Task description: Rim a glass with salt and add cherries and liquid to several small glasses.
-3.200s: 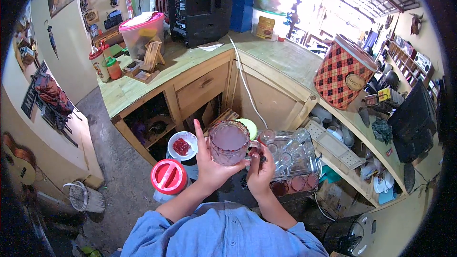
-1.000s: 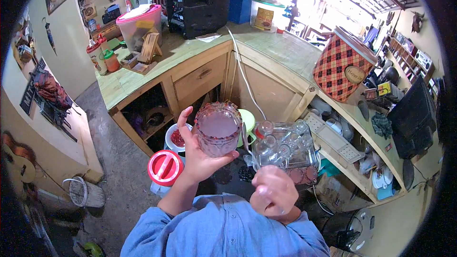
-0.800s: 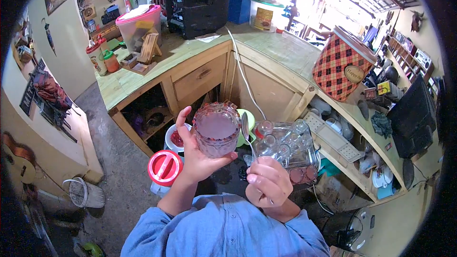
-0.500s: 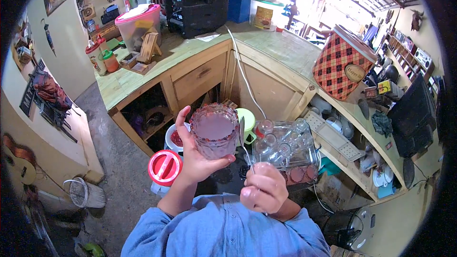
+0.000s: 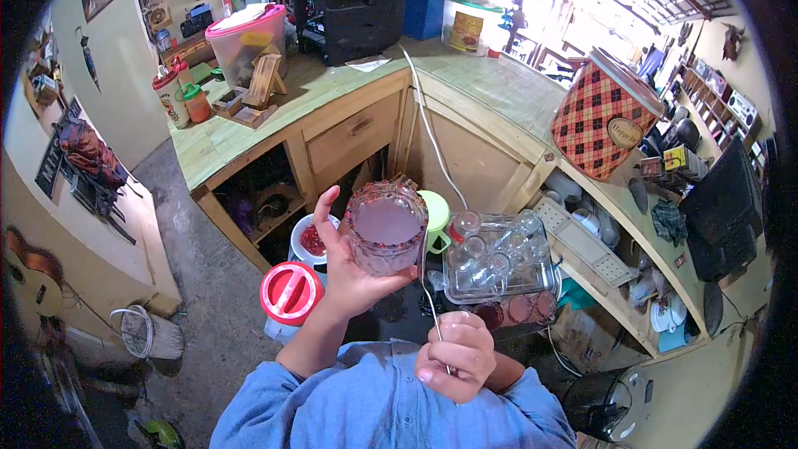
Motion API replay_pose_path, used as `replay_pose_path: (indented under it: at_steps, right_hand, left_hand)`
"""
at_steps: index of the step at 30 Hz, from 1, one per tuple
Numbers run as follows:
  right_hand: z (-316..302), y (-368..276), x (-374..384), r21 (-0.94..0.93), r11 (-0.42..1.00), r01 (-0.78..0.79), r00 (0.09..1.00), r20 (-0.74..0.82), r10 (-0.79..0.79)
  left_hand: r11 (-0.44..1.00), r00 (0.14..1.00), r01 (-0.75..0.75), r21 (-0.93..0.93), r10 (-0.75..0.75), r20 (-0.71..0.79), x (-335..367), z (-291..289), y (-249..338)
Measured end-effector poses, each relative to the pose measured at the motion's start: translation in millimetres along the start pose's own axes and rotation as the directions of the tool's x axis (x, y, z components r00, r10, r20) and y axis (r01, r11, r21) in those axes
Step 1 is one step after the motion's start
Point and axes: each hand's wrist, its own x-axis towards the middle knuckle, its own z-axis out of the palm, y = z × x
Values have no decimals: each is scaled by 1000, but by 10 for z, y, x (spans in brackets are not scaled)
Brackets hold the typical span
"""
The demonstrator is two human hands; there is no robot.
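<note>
My left hand (image 5: 342, 278) is closed around a clear glass (image 5: 386, 254) of cloudy, pale liquid, its index finger raised off the side. Dark red bits cling around the glass's rim. In my right fist (image 5: 457, 353) is the thin metal handle of a long spoon (image 5: 430, 293), which slants up toward the right side of the glass. The spoon's upper end shows only as a narrow strip there; whether it touches the glass I cannot tell. Beyond my left hand stands a white container (image 5: 306, 241) with red pieces inside. A pale green mug (image 5: 435, 209) is behind the glass.
At right, a clear tray (image 5: 455, 293) holds several upturned glass mugs (image 5: 490, 264), with reddish round glasses (image 5: 519, 309) at its near edge. A red-lidded jug (image 5: 291, 293) stands left. The wooden counter (image 5: 349, 100) curves around ahead, carrying a plaid cooler (image 5: 603, 116).
The glass has shifted slightly right and the spoon has turned, so its bowl no longer shows broadly. My right hand has moved slightly down and rotated.
</note>
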Motion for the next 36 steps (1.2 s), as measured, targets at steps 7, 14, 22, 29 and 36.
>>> replay_pose_path:
  at_steps: [7,14,22,29,36]
  right_hand:
    - [-25,-2,-43,-56,998,-28,998,62,32]
    - [-51,33,-11,-97,992,-86,991,91,95]
    - [38,-11,-231,36,992,-119,812,-571,118]
    - [-185,206,-240,-133,940,-313,930,-243,275]
    - [-314,49,-150,207,978,-20,1000,18,16]
  left_hand:
    - [1000,1000,14,17,-14,-3,6,34,-44]
    - [998,1000,13,54,-13,-16,-25,54,-127]
    - [998,999,44,47,-42,-27,-26,114,-230]
    - [993,998,56,101,-52,-42,-59,237,-311]
    - [997,993,45,66,-37,-117,-10,462,-355]
